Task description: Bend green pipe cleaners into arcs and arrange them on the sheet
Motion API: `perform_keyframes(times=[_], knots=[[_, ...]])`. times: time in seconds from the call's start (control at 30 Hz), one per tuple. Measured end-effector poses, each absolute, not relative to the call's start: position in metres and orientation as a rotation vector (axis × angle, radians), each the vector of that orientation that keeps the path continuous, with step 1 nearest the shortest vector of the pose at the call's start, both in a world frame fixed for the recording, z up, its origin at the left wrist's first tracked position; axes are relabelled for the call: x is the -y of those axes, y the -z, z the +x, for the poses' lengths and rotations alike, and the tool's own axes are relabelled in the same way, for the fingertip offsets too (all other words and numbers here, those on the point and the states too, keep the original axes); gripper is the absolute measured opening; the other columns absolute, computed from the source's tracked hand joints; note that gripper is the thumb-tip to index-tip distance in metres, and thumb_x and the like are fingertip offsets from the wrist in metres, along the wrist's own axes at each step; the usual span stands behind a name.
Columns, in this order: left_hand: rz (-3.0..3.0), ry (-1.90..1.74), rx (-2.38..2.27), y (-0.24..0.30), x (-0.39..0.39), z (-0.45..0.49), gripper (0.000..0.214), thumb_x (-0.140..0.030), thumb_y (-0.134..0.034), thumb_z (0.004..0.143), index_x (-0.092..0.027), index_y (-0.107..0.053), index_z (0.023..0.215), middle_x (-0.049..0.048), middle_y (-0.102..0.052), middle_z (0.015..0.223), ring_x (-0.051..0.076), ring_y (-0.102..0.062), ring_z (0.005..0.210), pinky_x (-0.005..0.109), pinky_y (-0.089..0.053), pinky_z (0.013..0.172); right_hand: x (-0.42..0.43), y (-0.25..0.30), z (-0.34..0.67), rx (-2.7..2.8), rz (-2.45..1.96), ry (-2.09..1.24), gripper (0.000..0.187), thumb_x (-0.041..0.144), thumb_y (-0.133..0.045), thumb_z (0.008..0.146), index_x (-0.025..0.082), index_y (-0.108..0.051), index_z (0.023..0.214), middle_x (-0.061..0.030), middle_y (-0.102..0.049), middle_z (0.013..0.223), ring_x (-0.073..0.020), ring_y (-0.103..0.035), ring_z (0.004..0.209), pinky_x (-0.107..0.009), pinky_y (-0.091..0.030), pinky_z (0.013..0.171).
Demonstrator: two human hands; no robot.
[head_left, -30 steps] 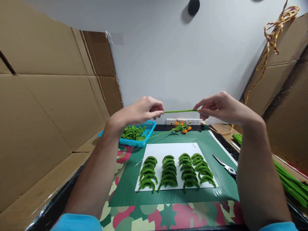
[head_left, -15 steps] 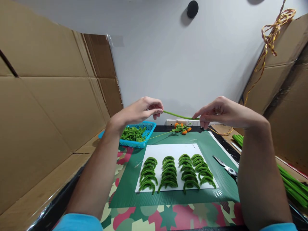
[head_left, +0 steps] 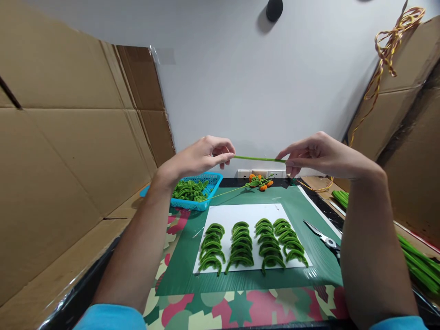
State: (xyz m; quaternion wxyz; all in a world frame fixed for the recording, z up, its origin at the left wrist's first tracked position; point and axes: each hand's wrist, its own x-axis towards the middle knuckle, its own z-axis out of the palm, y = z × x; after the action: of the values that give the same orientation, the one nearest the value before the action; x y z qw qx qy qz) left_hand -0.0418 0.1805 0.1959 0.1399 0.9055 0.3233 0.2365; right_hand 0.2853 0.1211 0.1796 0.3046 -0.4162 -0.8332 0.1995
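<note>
A green pipe cleaner [head_left: 256, 158] stretches nearly level in the air between my two hands. My left hand [head_left: 216, 153] pinches its left end between thumb and fingers. At the other end, my right hand [head_left: 302, 156] grips it, with the index finger reaching along the stem. Below, a white sheet of paper [head_left: 263, 211] bears several curved green pipe cleaner pieces [head_left: 241, 245], laid in columns. Behind the sheet lies a pipe cleaner flower sprig [head_left: 261, 182] with orange blooms and a thin stem.
A blue basket [head_left: 213, 188] holding green pieces stands at the back left. Scissors [head_left: 325, 237] lie open-bladed or closed, unclear, right of the paper on the green mat [head_left: 182, 270]. More green pipe cleaners [head_left: 419, 266] lie far right. Cardboard walls [head_left: 68, 151] flank both sides.
The pipe cleaner has gone from sloping down to the right and slightly bowed to nearly straight and level. My right hand has risen a little.
</note>
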Motion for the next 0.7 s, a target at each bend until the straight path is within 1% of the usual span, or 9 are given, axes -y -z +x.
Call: perform_keyframes(times=[0.1, 0.2, 0.27, 0.33, 0.43, 0.53, 0.6, 0.63, 0.7], knots=[[2.602, -0.655, -0.881, -0.194, -0.180, -0.036, 0.026, -0.039, -0.065, 0.098, -0.017, -0.071, 0.111, 0.0065, -0.074, 0.086, 0.017, -0.068, 0.079, 0.029, -0.049, 0.070, -0.122, -0.179, 0.286, 2.184, -1.095, -0.514, 0.039, 0.049, -0.068, 0.096, 0.019, -0.081, 0.117, -0.0070, -0.082, 0.086, -0.0214, -0.077, 0.077, -0.037, -0.063, 0.075], [2.607, -0.598, -0.841, -0.190, -0.178, -0.027, 0.031, -0.044, -0.062, 0.100, -0.017, -0.072, 0.112, 0.0065, -0.074, 0.088, 0.017, -0.067, 0.079, 0.028, -0.049, 0.070, -0.123, -0.178, 0.287, 2.183, -1.093, -0.530, 0.039, 0.049, -0.067, 0.097, 0.019, -0.080, 0.118, -0.0078, -0.082, 0.087, -0.0220, -0.077, 0.076, -0.038, -0.063, 0.073], [2.599, -0.576, -0.791, -0.188, -0.176, -0.021, 0.033, -0.046, -0.059, 0.102, -0.017, -0.073, 0.109, 0.0075, -0.074, 0.091, 0.017, -0.066, 0.081, 0.028, -0.049, 0.070, -0.124, -0.178, 0.287, 2.181, -1.096, -0.529, 0.040, 0.051, -0.067, 0.097, 0.019, -0.080, 0.118, -0.0082, -0.083, 0.088, -0.0225, -0.077, 0.077, -0.038, -0.064, 0.073], [2.588, -0.545, -0.733, -0.186, -0.175, -0.016, 0.032, -0.044, -0.059, 0.102, -0.016, -0.074, 0.105, 0.0081, -0.075, 0.092, 0.016, -0.066, 0.080, 0.028, -0.048, 0.070, -0.125, -0.178, 0.287, 2.165, -1.103, -0.507, 0.042, 0.052, -0.069, 0.095, 0.019, -0.080, 0.118, -0.0081, -0.082, 0.087, -0.0227, -0.077, 0.077, -0.039, -0.064, 0.074], [2.609, -0.498, -0.709, -0.185, -0.175, -0.014, 0.028, -0.037, -0.059, 0.101, -0.016, -0.075, 0.094, 0.0072, -0.074, 0.082, 0.015, -0.064, 0.072, 0.027, -0.046, 0.066, -0.127, -0.177, 0.289, 2.126, -1.120, -0.457, 0.043, 0.053, -0.071, 0.093, 0.019, -0.080, 0.117, -0.0072, -0.082, 0.085, -0.0220, -0.077, 0.076, -0.039, -0.064, 0.075], [2.640, -0.471, -0.747, -0.185, -0.177, -0.016, 0.027, -0.031, -0.059, 0.099, -0.016, -0.074, 0.082, 0.0061, -0.072, 0.074, 0.014, -0.062, 0.067, 0.027, -0.043, 0.061, -0.132, -0.175, 0.295, 2.130, -1.165, -0.430, 0.039, 0.053, -0.071, 0.092, 0.019, -0.082, 0.108, -0.0073, -0.082, 0.085, -0.0211, -0.076, 0.074, -0.037, -0.063, 0.072], [2.642, -0.450, -0.771, -0.185, -0.178, -0.017, 0.027, -0.031, -0.059, 0.098, -0.017, -0.073, 0.079, 0.0059, -0.072, 0.073, 0.014, -0.063, 0.065, 0.027, -0.042, 0.060, -0.136, -0.172, 0.300, 2.156, -1.207, -0.455, 0.036, 0.052, -0.070, 0.092, 0.019, -0.083, 0.102, -0.0070, -0.082, 0.084, -0.0211, -0.076, 0.074, -0.036, -0.062, 0.070], [2.640, -0.441, -0.778, -0.185, -0.179, -0.017, 0.027, -0.031, -0.059, 0.097, -0.017, -0.073, 0.079, 0.0060, -0.073, 0.073, 0.014, -0.063, 0.066, 0.027, -0.043, 0.060, -0.137, -0.172, 0.302, 2.174, -1.227, -0.479, 0.035, 0.051, -0.070, 0.092, 0.020, -0.083, 0.101, -0.0065, -0.081, 0.084, -0.0212, -0.076, 0.074, -0.036, -0.062, 0.069], [2.633, -0.434, -0.785, -0.185, -0.180, -0.017, 0.027, -0.032, -0.059, 0.098, -0.017, -0.074, 0.081, 0.0066, -0.074, 0.075, 0.015, -0.065, 0.067, 0.027, -0.044, 0.061, -0.139, -0.171, 0.303, 2.219, -1.255, -0.514, 0.034, 0.050, -0.071, 0.091, 0.022, -0.082, 0.106, -0.0054, -0.081, 0.084, -0.0216, -0.076, 0.075, -0.036, -0.060, 0.067]])
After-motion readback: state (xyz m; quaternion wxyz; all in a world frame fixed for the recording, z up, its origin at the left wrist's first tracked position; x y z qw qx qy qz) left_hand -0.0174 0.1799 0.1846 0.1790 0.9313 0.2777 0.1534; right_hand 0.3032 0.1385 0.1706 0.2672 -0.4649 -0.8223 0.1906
